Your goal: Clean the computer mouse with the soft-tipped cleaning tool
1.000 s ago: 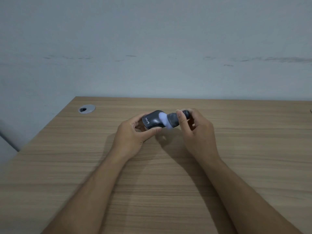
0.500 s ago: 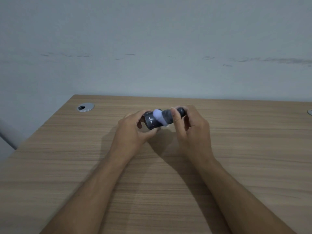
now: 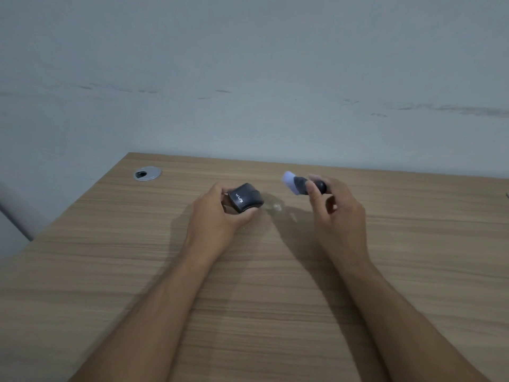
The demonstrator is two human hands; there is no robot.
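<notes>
A black computer mouse (image 3: 246, 200) with white lettering on its rear sits in my left hand (image 3: 217, 216), held just above the wooden desk (image 3: 248, 285). My right hand (image 3: 334, 213) grips a dark cleaning tool (image 3: 301, 185) whose pale, soft tip points left and up. The tip is apart from the mouse, a short gap to its right. Fingers cover the tool's far end and the mouse's left side.
A round grey cable grommet (image 3: 147, 173) is set into the desk near its back left corner. A plain grey wall stands right behind the desk's far edge. A small pale smear (image 3: 276, 207) shows on the desk between my hands.
The tool's tip was pressed on the mouse's top. My right hand has pulled it away to the right, and the mouse now shows uncovered in my left hand.
</notes>
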